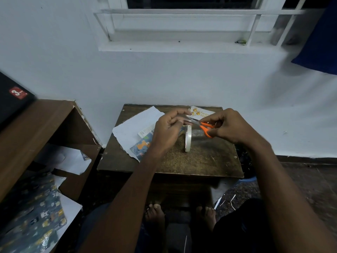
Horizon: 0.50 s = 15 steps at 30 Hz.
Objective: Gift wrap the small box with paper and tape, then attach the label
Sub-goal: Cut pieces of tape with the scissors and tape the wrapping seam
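Much of the small box [145, 131] lies hidden behind the left hand [168, 128], only a printed white corner showing on the wrapping paper [135, 127], whose patterned side [142, 146] peeks out below that wrist. Left fingertips pinch a clear tape strip [184, 118], hard to make out, pulled up from the tape roll [188, 138] standing on edge beneath them. Right hand [230, 126] fingers curl through the orange scissors [205, 126], blades reaching the strip; just beyond both sets of fingers lies the label [200, 112], on the wooden table [206, 161].

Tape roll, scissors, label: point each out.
tape roll [187, 138], head view, on its white outer band
scissors [206, 128], head view, on an orange handle
label [201, 113], head view, on its pale face
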{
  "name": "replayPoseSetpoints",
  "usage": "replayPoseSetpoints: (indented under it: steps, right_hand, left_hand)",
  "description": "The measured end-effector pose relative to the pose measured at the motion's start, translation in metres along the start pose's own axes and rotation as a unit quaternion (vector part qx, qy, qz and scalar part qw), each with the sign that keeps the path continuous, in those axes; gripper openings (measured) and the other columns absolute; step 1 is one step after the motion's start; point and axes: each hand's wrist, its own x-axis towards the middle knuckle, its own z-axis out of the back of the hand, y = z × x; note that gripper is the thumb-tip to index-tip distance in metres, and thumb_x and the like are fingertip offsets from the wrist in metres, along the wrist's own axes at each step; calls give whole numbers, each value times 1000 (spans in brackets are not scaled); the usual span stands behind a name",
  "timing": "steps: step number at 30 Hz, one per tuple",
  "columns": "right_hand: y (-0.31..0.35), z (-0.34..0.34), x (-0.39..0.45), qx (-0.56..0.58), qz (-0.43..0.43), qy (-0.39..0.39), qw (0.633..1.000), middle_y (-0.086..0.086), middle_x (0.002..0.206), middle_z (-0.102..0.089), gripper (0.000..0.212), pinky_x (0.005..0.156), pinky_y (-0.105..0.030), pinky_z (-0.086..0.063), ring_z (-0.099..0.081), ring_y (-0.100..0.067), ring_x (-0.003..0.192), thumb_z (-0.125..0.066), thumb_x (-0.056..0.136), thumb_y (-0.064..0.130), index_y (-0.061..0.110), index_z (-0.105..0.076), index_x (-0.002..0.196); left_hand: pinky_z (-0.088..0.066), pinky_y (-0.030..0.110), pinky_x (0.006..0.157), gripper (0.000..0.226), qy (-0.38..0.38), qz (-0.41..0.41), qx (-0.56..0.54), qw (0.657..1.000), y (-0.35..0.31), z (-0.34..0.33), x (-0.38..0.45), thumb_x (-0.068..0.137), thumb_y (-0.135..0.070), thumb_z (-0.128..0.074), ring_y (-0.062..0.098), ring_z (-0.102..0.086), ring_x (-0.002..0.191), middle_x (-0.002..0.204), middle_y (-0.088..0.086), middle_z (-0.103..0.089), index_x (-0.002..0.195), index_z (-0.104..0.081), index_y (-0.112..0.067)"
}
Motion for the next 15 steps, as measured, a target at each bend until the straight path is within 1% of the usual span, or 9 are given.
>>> replayPoseSetpoints:
  steps: [2,4,6,7,9,10,11,13,15]
  right_hand:
    - [0,0,0,-2,0,2,1000,23,82,-70,43,65,-19,-45,-62,-1,72,-84,77,7,32,-81,112]
    - [-1,1,-1,-3,3,0,1000,23,83,-72,42,66,-18,-47,-64,1,72,-84,77,8,33,-81,111]
    - [-3,4,-1,-9,2,-5,1000,19,87,-74,41,68,-17,-47,-64,3,73,-84,76,10,34,-81,109]
    - [-4,6,-2,-14,0,-10,1000,18,88,-75,40,69,-16,-47,-64,4,74,-84,76,10,34,-82,109]
    - [-5,9,-3,-20,-3,-24,1000,22,87,-72,42,66,-7,-43,-63,10,73,-83,76,8,33,-81,109]
    - [-5,10,-3,-19,-1,-31,999,24,87,-70,44,64,-3,-41,-62,14,73,-83,76,6,32,-81,111]
    - [-3,10,-3,-14,3,-37,999,25,89,-69,47,64,-3,-42,-62,15,74,-83,75,4,31,-80,113]
    - [1,9,-2,-9,17,-44,999,22,92,-70,50,69,-11,-46,-63,10,76,-85,74,3,31,-79,115]
    - [6,5,-1,-11,28,-41,999,18,94,-70,51,73,-22,-50,-63,3,79,-87,73,4,28,-79,117]
  left_hand:
    - [-57,59,95,41,1,2,1,1000,1,0,0,96,8,-50,21,-77,100,108,-6,-80,114,-75,-19]
    - [-57,61,92,40,4,5,-1,1000,3,0,1,97,5,-51,33,-77,94,106,-8,-80,114,-75,-23]
    - [-56,58,88,38,4,10,1,1000,5,0,2,98,1,-53,44,-74,93,103,-10,-80,113,-74,-27]
    - [-57,52,86,38,1,13,3,1000,5,-1,2,98,1,-53,42,-74,95,100,-10,-81,112,-74,-28]
    - [-54,36,88,36,-5,19,2,1000,6,-1,2,98,1,-54,30,-74,97,94,-7,-81,111,-73,-27]
    - [-52,31,89,35,-5,22,-1,1000,6,-1,2,98,1,-55,26,-75,97,92,-6,-81,111,-73,-26]
    - [-53,29,90,34,-5,23,-4,1000,5,-1,3,98,1,-56,20,-75,97,91,-6,-81,110,-73,-25]
    - [-52,24,91,32,-3,25,-9,1000,4,-1,3,98,1,-57,10,-75,101,92,-5,-82,108,-74,-25]
    - [-52,15,87,30,1,24,-15,1000,2,-1,3,99,2,-58,6,-76,101,94,-4,-82,108,-75,-22]
